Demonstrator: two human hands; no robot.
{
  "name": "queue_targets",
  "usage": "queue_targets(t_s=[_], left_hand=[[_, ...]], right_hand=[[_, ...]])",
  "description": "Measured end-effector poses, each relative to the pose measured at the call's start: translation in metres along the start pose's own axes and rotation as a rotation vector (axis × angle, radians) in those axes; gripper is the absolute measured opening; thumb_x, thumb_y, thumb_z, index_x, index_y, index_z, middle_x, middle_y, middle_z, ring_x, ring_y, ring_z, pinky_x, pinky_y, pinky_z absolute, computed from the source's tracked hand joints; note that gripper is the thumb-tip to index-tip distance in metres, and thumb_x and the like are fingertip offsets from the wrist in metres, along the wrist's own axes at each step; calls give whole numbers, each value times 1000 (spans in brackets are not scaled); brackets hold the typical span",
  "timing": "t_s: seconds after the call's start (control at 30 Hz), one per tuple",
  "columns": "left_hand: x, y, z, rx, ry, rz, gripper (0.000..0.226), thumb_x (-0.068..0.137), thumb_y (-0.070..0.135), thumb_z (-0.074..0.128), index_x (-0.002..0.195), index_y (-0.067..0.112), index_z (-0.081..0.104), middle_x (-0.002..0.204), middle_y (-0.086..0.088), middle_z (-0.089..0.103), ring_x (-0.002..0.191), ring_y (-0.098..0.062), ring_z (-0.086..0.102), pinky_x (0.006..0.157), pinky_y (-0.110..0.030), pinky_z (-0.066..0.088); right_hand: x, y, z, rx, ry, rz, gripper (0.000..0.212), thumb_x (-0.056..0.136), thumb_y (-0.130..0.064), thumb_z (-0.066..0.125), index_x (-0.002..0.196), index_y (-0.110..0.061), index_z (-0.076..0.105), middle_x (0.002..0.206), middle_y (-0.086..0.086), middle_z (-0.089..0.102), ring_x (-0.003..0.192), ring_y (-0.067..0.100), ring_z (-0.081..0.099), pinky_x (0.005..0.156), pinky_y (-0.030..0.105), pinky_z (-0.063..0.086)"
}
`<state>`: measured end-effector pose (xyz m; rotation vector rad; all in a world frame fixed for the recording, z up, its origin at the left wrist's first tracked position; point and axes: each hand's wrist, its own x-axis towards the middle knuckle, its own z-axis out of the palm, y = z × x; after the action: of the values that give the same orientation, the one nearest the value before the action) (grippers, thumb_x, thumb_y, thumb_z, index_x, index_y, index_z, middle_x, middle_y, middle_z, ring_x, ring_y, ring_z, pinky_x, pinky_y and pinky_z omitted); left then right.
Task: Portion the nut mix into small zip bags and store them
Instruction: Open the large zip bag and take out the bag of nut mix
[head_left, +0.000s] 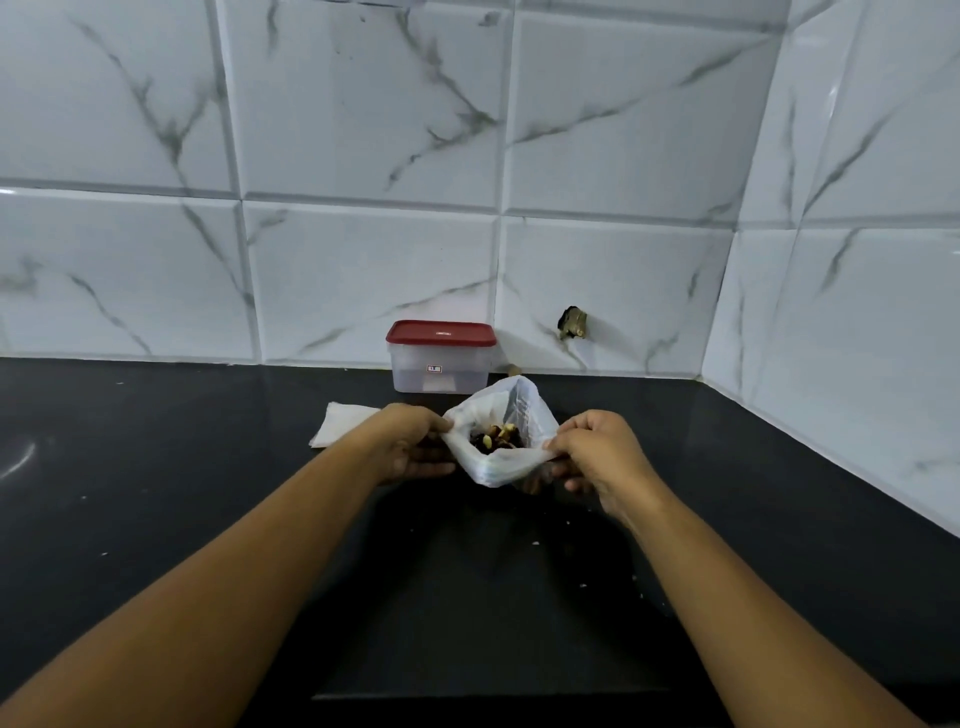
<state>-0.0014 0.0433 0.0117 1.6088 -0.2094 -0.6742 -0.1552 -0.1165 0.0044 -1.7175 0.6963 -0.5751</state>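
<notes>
A white plastic bag (498, 462) stands open on the black counter, with the nut mix (493, 437) showing inside its mouth. My left hand (410, 441) pinches the bag's left rim. My right hand (597, 452) pinches the right rim, so the mouth is stretched wide between them. A flat stack of small clear zip bags (337, 423) lies just left of my left hand. A clear storage box with a red lid (440, 358) stands behind the bag against the wall, lid on.
The black counter (208, 493) runs to a marble-tiled wall behind and on the right. A small brown fitting (571, 323) sticks out of the back wall. Small crumbs dot the counter near my right forearm.
</notes>
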Motion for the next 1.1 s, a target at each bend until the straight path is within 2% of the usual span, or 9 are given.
queue_targets(t_s=[0.07, 0.17, 0.3, 0.53, 0.67, 0.77, 0.83, 0.97, 1.1], left_hand=[[0, -3, -3, -103, -27, -37, 14, 101, 7, 57, 112, -2, 61, 90, -14, 66, 77, -24, 68, 48, -34, 61], [-2, -6, -8, -278, -57, -80, 12, 103, 5, 52, 108, -4, 59, 95, -17, 64, 82, -26, 66, 50, -39, 62], [-3, -10, -12, -387, -65, -109, 13, 103, 4, 50, 107, -6, 58, 92, -17, 65, 80, -27, 67, 50, -40, 62], [-6, -11, -9, -333, -32, -17, 23, 100, 4, 53, 121, -6, 57, 93, -17, 64, 78, -26, 67, 46, -33, 59], [-7, -11, -4, -245, -10, 57, 26, 99, 11, 58, 120, -3, 62, 91, -15, 70, 79, -26, 71, 54, -35, 60], [-12, -11, 0, -208, -7, 107, 27, 96, 24, 70, 111, 2, 69, 86, -14, 75, 78, -27, 74, 57, -35, 61], [-12, -12, 3, -171, 23, 130, 26, 95, 21, 72, 110, -1, 69, 80, -14, 76, 74, -27, 75, 55, -35, 60], [-8, -9, 0, -155, 39, 78, 22, 98, 7, 64, 115, -6, 63, 88, -16, 72, 76, -26, 72, 48, -33, 59], [-4, -8, -9, -326, 13, -61, 14, 102, 4, 55, 112, -6, 58, 93, -17, 64, 78, -26, 65, 44, -35, 59]], right_hand=[[3, -2, -1, 93, 9, 76, 8, 89, 5, 64, 92, -2, 64, 69, 15, 69, 56, 19, 62, 42, 25, 45], [9, -2, -2, 220, -36, 210, 8, 92, 6, 62, 98, 3, 66, 63, 11, 62, 50, 14, 57, 38, 21, 45], [14, -1, -4, 353, -63, 302, 9, 98, 2, 57, 98, -3, 65, 71, 12, 62, 55, 17, 57, 37, 21, 49], [15, -1, 0, 275, -60, 225, 2, 100, -9, 64, 101, -8, 65, 81, 14, 69, 60, 21, 66, 41, 27, 55], [12, -3, 6, 185, -103, 157, 21, 94, -19, 75, 104, -1, 70, 78, 11, 73, 56, 17, 67, 46, 27, 56], [14, -4, 10, 122, -73, 130, 21, 92, -19, 78, 102, -2, 72, 75, 9, 72, 53, 13, 63, 43, 23, 50], [18, -4, 13, 97, -37, 128, 15, 93, -15, 75, 103, -4, 73, 76, 9, 70, 54, 13, 59, 40, 22, 46], [28, 2, 12, 159, 26, 227, 7, 93, -11, 72, 95, -4, 72, 77, 9, 64, 57, 14, 54, 36, 19, 41], [42, 6, 4, 355, 19, 402, 6, 96, -9, 65, 91, -6, 65, 72, 5, 55, 53, 12, 44, 31, 18, 31]])
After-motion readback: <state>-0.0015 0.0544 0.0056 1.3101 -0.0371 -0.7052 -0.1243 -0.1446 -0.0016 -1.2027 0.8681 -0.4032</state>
